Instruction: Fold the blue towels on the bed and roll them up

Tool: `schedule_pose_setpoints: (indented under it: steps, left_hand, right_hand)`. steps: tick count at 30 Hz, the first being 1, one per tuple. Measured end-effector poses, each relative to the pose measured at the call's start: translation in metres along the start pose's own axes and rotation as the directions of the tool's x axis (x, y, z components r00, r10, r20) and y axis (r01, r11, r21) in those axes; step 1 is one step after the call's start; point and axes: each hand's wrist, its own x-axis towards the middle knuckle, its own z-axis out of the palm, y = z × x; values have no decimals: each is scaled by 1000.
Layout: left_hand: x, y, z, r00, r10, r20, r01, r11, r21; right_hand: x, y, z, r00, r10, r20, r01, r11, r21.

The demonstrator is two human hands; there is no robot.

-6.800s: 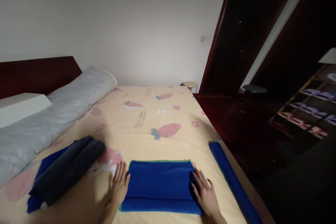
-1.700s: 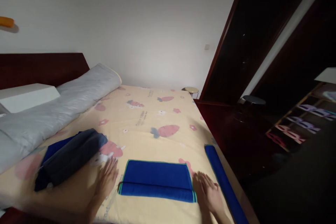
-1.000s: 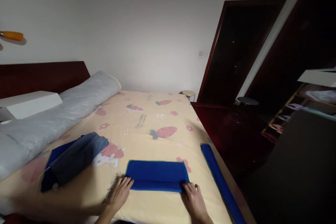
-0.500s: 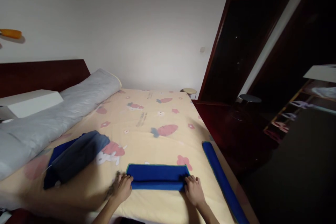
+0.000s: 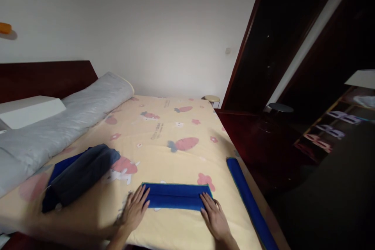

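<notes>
A blue cloth (image 5: pixel 175 196) with a green-stitched edge lies folded into a wide strip near the front of the bed. My left hand (image 5: pixel 135 208) rests at its left end, fingers stretched out, their tips on the fabric. On the right end, my right hand (image 5: pixel 215 216) lies flat with fingers extended over the cloth. A crease runs lengthwise along the strip. Off to the right, a second blue cloth (image 5: pixel 250 201) forms a long narrow strip along the bed's edge. To the left lies a dark heap of clothing (image 5: pixel 83 175) with blue fabric under it.
The bed (image 5: pixel 164 160) has a cream sheet with carrot and flower prints. A long grey pillow (image 5: pixel 96 95) runs along the headboard (image 5: pixel 47 78), with a white box (image 5: pixel 32 111) on it. Stools (image 5: pixel 212 99) and a shoe rack (image 5: pixel 325 115) stand beyond the bed's far and right sides.
The near edge of the cloth, curled under my fingers before, now lies flatter. Both hands have gone from gripping its ends to lying spread on it. The view has shifted slightly.
</notes>
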Motion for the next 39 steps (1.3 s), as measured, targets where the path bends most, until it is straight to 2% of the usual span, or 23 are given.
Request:
schedule_pose_setpoints:
  steps: [2, 3, 4, 6, 9, 11, 13, 15, 17, 18, 20, 21, 23, 25, 26, 29, 31, 34, 37, 39]
  left_hand:
    - [-7, -11, -5, 998, -24, -51, 25, 999, 32]
    - [-7, -6, -7, 997, -11, -73, 14, 999, 35]
    - [-5, 7, -8, 996, 19, -89, -17, 999, 29]
    - [4, 45, -5, 988, 124, -94, -125, 992, -6]
    - [25, 102, 9, 971, 231, -63, -236, 969, -78]
    - [37, 111, 16, 979, 201, -12, -202, 974, -106]
    - [41, 89, 17, 992, 111, 57, -105, 990, -99]
    - [35, 44, 10, 996, -6, 92, 11, 999, -50]
    - [22, -6, -2, 994, -106, 30, 105, 994, 15]
    - [14, -28, -9, 990, -135, -37, 137, 990, 39]
    - [-4, -58, -20, 979, -126, -159, 137, 989, 63]
    - [-13, -64, -23, 978, -89, -189, 103, 992, 67]
    - [-28, -59, -23, 986, 28, -163, -16, 997, 72]
    - [-37, -36, -16, 990, 113, -80, -107, 991, 79]
    - [-38, -22, -11, 992, 120, -40, -116, 989, 87]
    - [-31, 18, -3, 998, 26, 56, -33, 991, 130]
    - [-19, 31, -8, 994, -46, 103, 32, 991, 133]
    - [5, 30, -29, 982, -77, 172, 72, 997, 32]
    - [26, 20, -49, 967, -57, 247, 79, 994, -81]
    - [35, 15, -55, 960, -53, 273, 83, 992, -98]
  right_hand:
    - [-5, 8, -3, 998, 70, -4, -70, 997, -11]
    - [-4, 1, -2, 996, 94, -4, -94, 996, -5]
    - [1, -13, 1, 995, 98, 1, -98, 995, 10]
    - [16, -52, 10, 999, 42, 33, -44, 997, 69]
    - [43, -104, 23, 994, -47, 100, 32, 988, 151]
    - [53, -110, 26, 992, -12, 128, -7, 989, 147]
    - [51, -86, 22, 989, 88, 117, -100, 991, 94]
    - [39, -43, 11, 980, 184, 77, -186, 982, 28]
    - [19, 3, -4, 971, 232, 50, -231, 973, -20]
    - [7, 23, -11, 968, 246, 39, -245, 969, -38]
    - [-15, 49, -22, 974, 228, 13, -227, 973, -52]
    - [-25, 55, -25, 978, 206, -5, -206, 977, -50]
    - [-40, 55, -25, 989, 138, -43, -140, 989, -41]
    - [-45, 45, -18, 994, 76, -76, -79, 996, -41]
    - [-45, 38, -13, 995, 53, -90, -57, 997, -47]
    - [-34, 17, 2, 990, 33, -135, -43, 996, -72]
    - [-22, 7, 3, 984, 70, -167, -85, 993, -86]
    - [-5, 1, -10, 986, 101, -136, -111, 991, -69]
    - [9, 1, -31, 993, 118, -10, -118, 993, -17]
    - [17, 1, -39, 986, 159, 59, -159, 987, -3]
